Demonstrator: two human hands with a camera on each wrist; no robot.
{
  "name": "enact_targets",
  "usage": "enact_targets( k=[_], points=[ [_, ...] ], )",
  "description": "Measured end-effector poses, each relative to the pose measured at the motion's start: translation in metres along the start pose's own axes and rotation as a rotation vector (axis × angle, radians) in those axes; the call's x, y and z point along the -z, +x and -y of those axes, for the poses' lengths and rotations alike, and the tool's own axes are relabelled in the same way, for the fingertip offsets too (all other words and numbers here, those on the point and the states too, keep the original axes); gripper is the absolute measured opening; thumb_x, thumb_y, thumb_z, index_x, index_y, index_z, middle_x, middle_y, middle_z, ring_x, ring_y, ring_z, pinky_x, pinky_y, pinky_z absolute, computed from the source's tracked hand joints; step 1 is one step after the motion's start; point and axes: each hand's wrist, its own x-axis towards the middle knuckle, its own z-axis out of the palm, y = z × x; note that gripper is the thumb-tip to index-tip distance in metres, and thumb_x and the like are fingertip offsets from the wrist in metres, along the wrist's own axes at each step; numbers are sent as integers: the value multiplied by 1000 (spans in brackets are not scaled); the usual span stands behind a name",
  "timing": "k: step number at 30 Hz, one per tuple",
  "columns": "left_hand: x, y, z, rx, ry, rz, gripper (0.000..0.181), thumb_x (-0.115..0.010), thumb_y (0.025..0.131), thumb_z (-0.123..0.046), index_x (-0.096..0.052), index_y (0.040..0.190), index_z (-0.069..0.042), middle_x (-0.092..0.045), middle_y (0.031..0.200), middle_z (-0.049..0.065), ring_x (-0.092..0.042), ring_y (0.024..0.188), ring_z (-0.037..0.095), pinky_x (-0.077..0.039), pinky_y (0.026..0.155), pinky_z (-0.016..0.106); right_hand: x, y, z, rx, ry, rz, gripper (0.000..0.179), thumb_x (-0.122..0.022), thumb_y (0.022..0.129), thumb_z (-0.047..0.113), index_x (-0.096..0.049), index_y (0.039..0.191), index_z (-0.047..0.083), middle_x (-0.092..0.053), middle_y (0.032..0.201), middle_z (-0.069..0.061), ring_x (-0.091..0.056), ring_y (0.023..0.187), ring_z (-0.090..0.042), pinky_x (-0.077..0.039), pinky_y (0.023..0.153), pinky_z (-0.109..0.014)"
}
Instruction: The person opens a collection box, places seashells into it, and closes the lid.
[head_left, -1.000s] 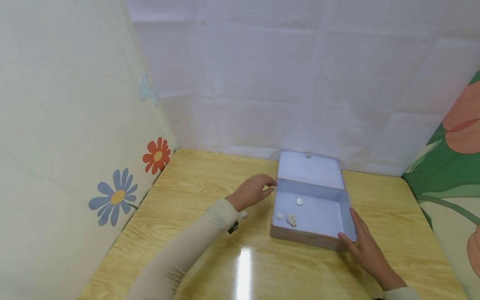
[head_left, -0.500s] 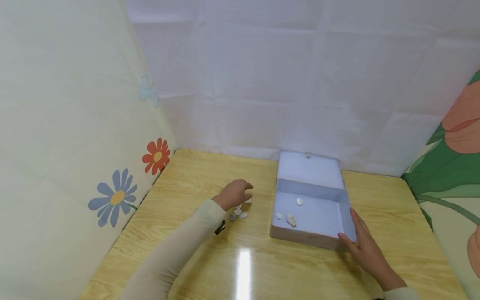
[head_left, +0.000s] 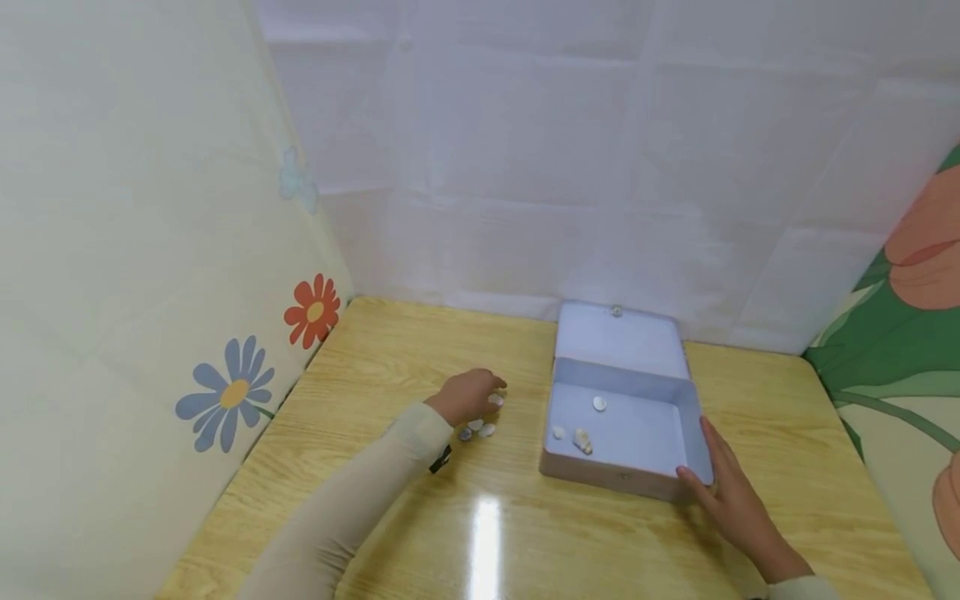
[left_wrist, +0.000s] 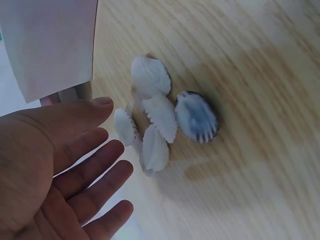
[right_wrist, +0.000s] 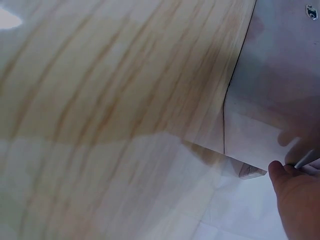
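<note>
My left hand [head_left: 463,397] reaches over a small cluster of seashells [head_left: 487,430] on the table, left of the box. In the left wrist view, its thumb and spread fingers [left_wrist: 112,167] stand close beside several white ribbed shells [left_wrist: 159,117] and one blue-grey shell [left_wrist: 196,117], with nothing between them. My right hand [head_left: 738,500] holds the front right corner of the open metal box [head_left: 645,429], thumb at the front rim, fingers along the right side. Inside the box lie two small white shells [head_left: 599,403] and a longer knobbly shell [head_left: 582,440].
The hinged lid [head_left: 622,337] lies back toward the white cloth backdrop [head_left: 525,167]. A flowered cloth [head_left: 150,292] borders the left side, another [head_left: 915,333] the right. The table [head_left: 405,358] has a wood-grain top.
My left hand has moved from the box's left edge back to the shell cluster, then lowered closer over it. The right hand and box have stayed put.
</note>
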Motion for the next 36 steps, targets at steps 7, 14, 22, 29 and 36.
enact_targets(
  k=[7, 14, 22, 29, 36],
  points=[
    [-5, -1, 0, -8, -14, 1, 33, -65, 96, -22, -65, 127, -11, -63, 120, 6, -61, 108, 22, -53, 89, 37, 0, 0, 0, 7, 10, -6, 85, -64, 96, 25, -8, 158, 12, -17, 155, -30, -19, 137, -54, -20, 105, -70],
    [-7, -1, 2, 2, -64, 5, 31, -67, 94, -19, -66, 124, -10, -63, 121, 7, -60, 109, 25, -53, 87, 39, -1, 0, 0, 7, 11, -6, 86, -64, 96, 25, -6, 158, 13, -16, 155, -30, -19, 137, -54, -20, 104, -71],
    [-10, 3, 4, -17, -31, -7, 26, -69, 92, -16, -69, 117, -10, -64, 111, 5, -62, 101, 21, -54, 82, 35, -1, 1, 0, -3, 10, -2, 86, -64, 96, 26, -6, 158, 13, -16, 155, -30, -19, 137, -54, -21, 104, -70],
    [-15, 5, 7, -26, -64, -24, 19, -69, 92, -12, -70, 110, -6, -63, 104, 6, -62, 94, 20, -54, 80, 31, 0, 1, 1, -19, 3, 14, 86, -64, 96, 28, -5, 158, 14, -16, 155, -30, -19, 137, -54, -21, 103, -71],
    [-17, 4, 7, -22, -84, -35, 18, -69, 92, -10, -70, 110, -6, -63, 104, 6, -61, 95, 21, -54, 82, 31, 0, 2, 2, -27, -8, 23, 87, -64, 96, 26, -3, 158, 15, -15, 156, -30, -18, 137, -54, -21, 103, -71]
  ],
)
